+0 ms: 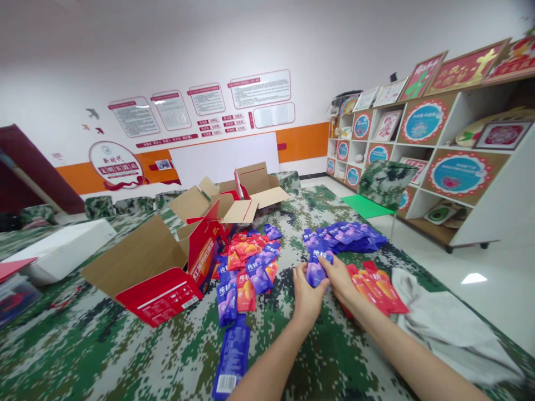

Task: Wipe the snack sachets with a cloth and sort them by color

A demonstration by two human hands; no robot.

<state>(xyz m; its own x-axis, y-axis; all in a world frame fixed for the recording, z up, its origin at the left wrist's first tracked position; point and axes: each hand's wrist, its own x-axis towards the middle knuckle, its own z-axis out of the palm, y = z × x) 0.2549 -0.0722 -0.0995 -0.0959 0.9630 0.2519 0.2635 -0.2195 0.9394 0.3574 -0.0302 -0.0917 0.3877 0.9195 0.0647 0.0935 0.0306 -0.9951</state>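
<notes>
A purple pouch (316,271) is held between my two hands above the camouflage tablecloth (167,356). My left hand (308,292) grips its left and lower edge, and the fingers of my right hand (336,274) close on its right side. Just behind them lies a spread stack of purple pouches (355,234). Orange-red pouches (380,287) sit to the right, partly behind my right forearm. On the left is a mixed pile of purple and orange-red pouches (251,262). One purple pouch (233,356) lies back side up nearer the front edge.
Open red cardboard boxes (163,295) stand left of the mixed pile. A grey cloth (447,328) lies at the table's right edge. Farther off are a white box (62,248), a plastic bin (16,298), a green chair (365,206) and shelves (443,145).
</notes>
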